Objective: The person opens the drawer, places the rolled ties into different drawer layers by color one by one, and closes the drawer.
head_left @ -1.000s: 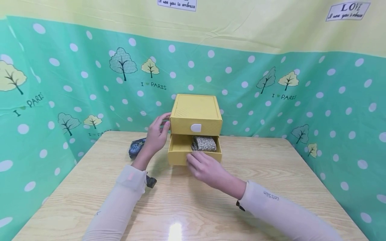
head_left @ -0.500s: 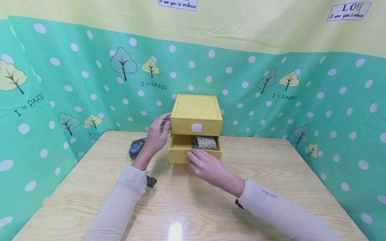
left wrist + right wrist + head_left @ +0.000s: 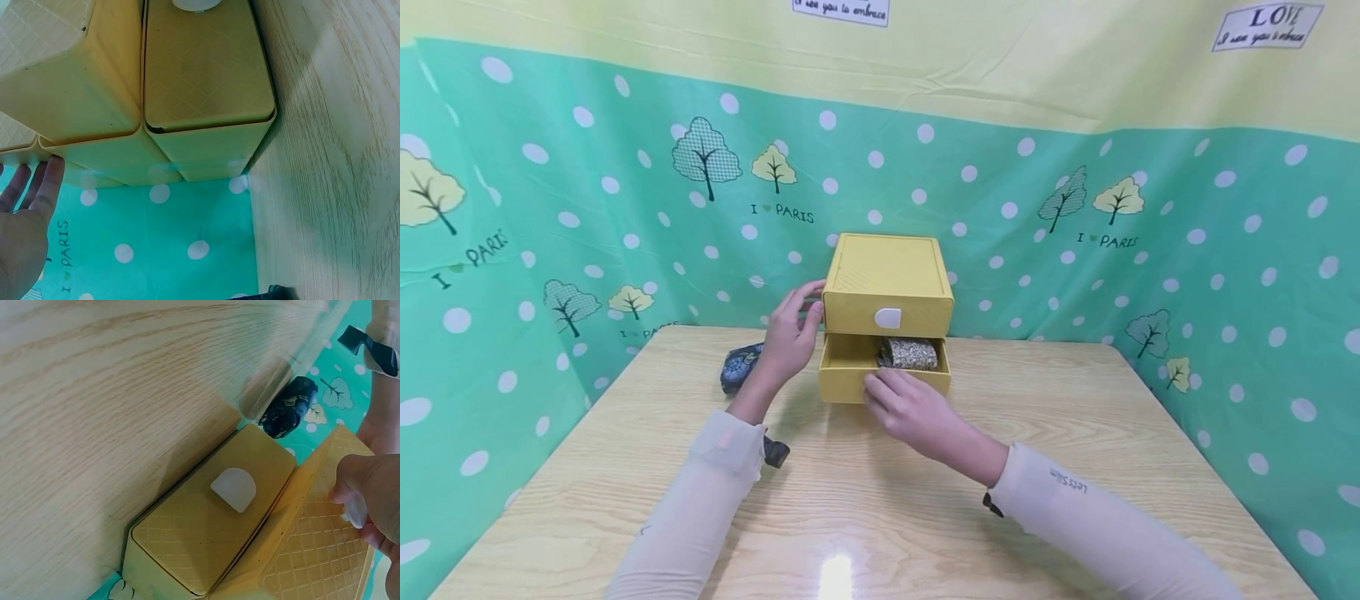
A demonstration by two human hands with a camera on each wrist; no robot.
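A yellow drawer unit (image 3: 891,265) stands at the back of the table. Its middle drawer (image 3: 842,386) is partly pulled out, with a speckled grey, folded or rolled bundle (image 3: 912,354) inside on the right. My right hand (image 3: 913,417) is at that drawer's front; in the right wrist view, thumb and fingers pinch its white handle (image 3: 356,511). With fairly straight fingers, my left hand (image 3: 790,337) touches the left side of the unit near the top drawer's front. The lower drawer (image 3: 194,534), with its own white handle, is closed in the right wrist view.
A dark blue patterned bundle (image 3: 739,367) lies on the table left of the unit, partly hidden behind my left wrist. The wooden table (image 3: 1060,417) meets a green and yellow printed curtain (image 3: 1000,167) at the back and sides.
The middle drawer has slid slightly inward, and my right hand has moved forward with it. The speckled bundle has gone a little farther under the top. My left hand stays put.
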